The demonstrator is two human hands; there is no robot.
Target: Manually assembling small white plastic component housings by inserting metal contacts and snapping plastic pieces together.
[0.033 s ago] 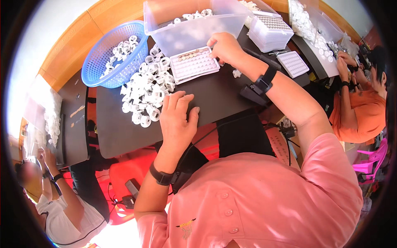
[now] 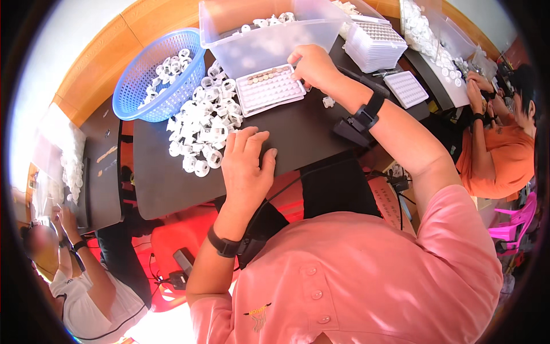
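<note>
A person in a pink shirt (image 2: 355, 269) works at a dark worktop (image 2: 298, 140), hands well apart: the left hand (image 2: 248, 163), fingers loosely spread with nothing visible in its grasp, rests by the near right edge of a heap of white plastic parts (image 2: 197, 129), while the right hand (image 2: 315, 67) curls at the right end of a white tray (image 2: 275, 98), its fingertips too hidden to tell what, if anything, they pinch. The tray lies in the far middle of the worktop, another beneath it. Progress looks partial: small copper-coloured discs (image 2: 263, 77) sit in its far rows, while most of the near pockets appear unfilled, and the large heap suggests plenty remains. A single white part (image 2: 328, 102) lies apart to the right. Crowding the scene are a blue basket (image 2: 127, 106) of similar parts at far left, a clear plastic bin (image 2: 275, 51) directly behind the tray, and a stack of trays (image 2: 373, 56) and a spare tray (image 2: 405, 90) at far right. The heap hems in the tray's left side; the bin blocks the far side. Co-workers sit left and right.
</note>
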